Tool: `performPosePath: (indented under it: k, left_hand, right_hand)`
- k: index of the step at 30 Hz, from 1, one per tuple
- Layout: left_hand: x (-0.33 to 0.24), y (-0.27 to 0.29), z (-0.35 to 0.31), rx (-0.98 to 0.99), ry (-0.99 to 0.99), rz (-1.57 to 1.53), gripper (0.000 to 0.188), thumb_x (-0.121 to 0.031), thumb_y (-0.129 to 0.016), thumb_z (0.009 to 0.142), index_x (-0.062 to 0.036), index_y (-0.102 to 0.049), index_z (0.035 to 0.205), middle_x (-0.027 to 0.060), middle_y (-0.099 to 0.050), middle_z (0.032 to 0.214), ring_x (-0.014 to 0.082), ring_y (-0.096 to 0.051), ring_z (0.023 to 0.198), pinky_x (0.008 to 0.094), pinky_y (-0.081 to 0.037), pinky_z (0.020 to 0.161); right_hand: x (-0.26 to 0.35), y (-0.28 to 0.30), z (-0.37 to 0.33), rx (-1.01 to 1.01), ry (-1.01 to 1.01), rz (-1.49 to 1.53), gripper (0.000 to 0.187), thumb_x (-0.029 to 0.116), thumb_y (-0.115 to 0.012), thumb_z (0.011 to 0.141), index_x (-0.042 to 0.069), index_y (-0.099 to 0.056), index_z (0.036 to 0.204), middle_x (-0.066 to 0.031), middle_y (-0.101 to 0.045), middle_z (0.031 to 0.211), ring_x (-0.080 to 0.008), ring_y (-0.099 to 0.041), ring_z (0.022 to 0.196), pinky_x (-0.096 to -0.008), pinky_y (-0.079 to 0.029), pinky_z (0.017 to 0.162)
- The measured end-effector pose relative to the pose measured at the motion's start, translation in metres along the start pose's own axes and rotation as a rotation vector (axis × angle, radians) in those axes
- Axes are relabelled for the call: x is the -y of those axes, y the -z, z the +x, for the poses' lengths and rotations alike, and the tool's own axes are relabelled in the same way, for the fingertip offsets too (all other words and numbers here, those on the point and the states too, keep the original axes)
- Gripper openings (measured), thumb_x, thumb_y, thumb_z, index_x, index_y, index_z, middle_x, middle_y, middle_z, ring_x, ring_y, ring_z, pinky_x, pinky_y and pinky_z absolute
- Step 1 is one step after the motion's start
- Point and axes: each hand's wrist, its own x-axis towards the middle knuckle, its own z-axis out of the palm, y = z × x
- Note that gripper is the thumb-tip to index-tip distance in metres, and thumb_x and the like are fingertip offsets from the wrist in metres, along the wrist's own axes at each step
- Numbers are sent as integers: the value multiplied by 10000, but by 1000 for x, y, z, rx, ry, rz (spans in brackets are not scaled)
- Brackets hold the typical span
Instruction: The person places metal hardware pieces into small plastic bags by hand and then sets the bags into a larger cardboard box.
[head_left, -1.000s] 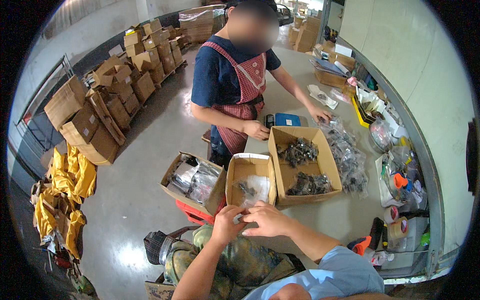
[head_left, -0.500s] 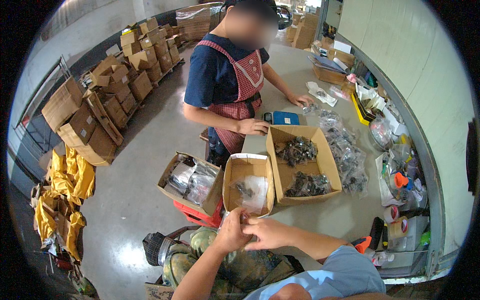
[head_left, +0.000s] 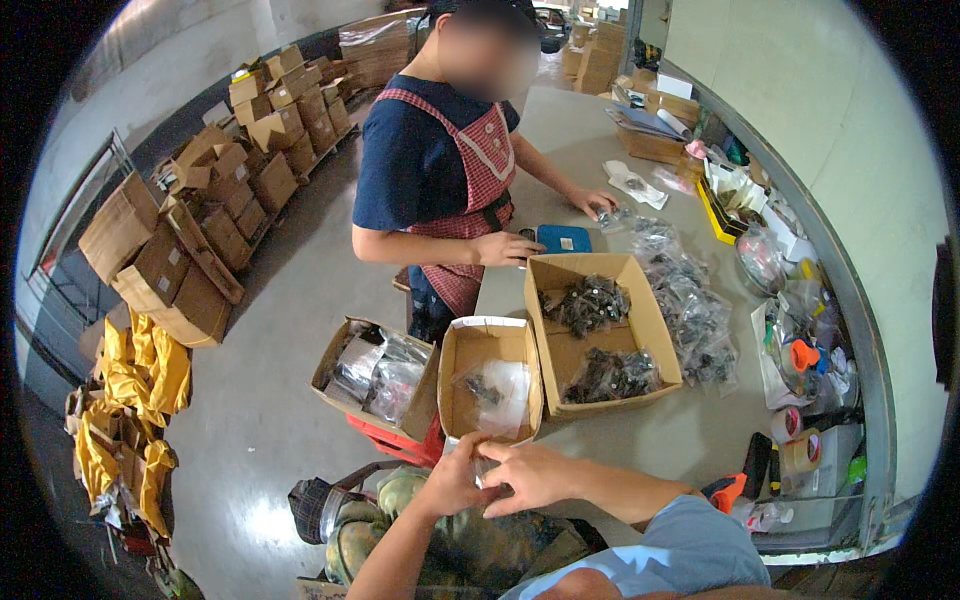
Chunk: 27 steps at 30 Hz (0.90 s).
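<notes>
Close to my body, just in front of the small cardboard box (head_left: 449, 375), my two hands meet. My left hand (head_left: 452, 484) closes around a small clear plastic bag (head_left: 484, 470), mostly covered by fingers. My right hand (head_left: 535, 474) comes in from the other side, its thumb and forefinger at the same bag. What the bag contains is too small to make out. Inside the small box lie flat clear and white bags (head_left: 512, 388) and a bag with dark parts (head_left: 484, 388).
A larger divided carton (head_left: 560, 360) holds two heaps of black parts. Bagged black parts (head_left: 690, 300) pile up beside it. Left, a carton of packed bags (head_left: 425, 395) rests on a red stool (head_left: 385, 440). Across the table a co-worker (head_left: 420, 170) touches a blue scale (head_left: 565, 238).
My hands stay together at the bag, with my right fingers now spread wider around it. The view has shifted slightly. The co-worker's hands remain near the scale and bags.
</notes>
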Motion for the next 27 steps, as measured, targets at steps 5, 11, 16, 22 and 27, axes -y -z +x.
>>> performPosePath:
  k: [5, 11, 16, 22, 27]
  left_hand:
    - [3, -7, 0, -141, -63, 121, 646, -157, -810, 563, -14, -510, 1118, 146, -606, 944, 319, -595, 925, 382, -473, 824]
    - [-2, -9, -3, -178, 172, -35, 427, -132, -775, 658, 12, -596, 1018, 123, -674, 871, 177, -658, 805, 294, -519, 718]
    - [2, -9, 4, -188, 171, -102, 422, -114, -776, 666, 5, -596, 1029, 93, -675, 852, 142, -650, 787, 285, -523, 693]
    - [6, -9, 7, -230, 191, -218, 424, -101, -775, 670, 3, -590, 1038, 72, -665, 835, 122, -637, 779, 276, -519, 689]
    - [14, -7, 2, -227, 209, -169, 430, -109, -776, 676, 8, -582, 1042, 77, -663, 837, 121, -633, 771, 270, -509, 702]
  right_hand:
    - [1, 7, 3, 119, -26, -71, 417, 464, -636, 758, 72, -651, 897, -156, -490, 1216, -314, -595, 915, -409, -491, 728]
    - [-45, 42, 0, -63, 47, 395, 208, 236, -636, 826, 32, -665, 850, -107, -635, 1004, -182, -625, 825, -330, -495, 714]
    - [-181, 84, -9, -365, -735, 104, 197, 200, -590, 845, 17, -652, 805, -112, -648, 743, -201, -616, 713, -372, -489, 665]
    - [-320, 37, -33, 195, -991, -499, 548, 28, -552, 814, -4, -374, 1330, -278, -484, 1224, -402, -522, 1053, -472, -454, 879]
    - [-244, 72, -10, -100, -1156, -132, 428, -28, -438, 865, -80, -376, 1285, -268, -527, 1131, -375, -576, 960, -426, -525, 741]
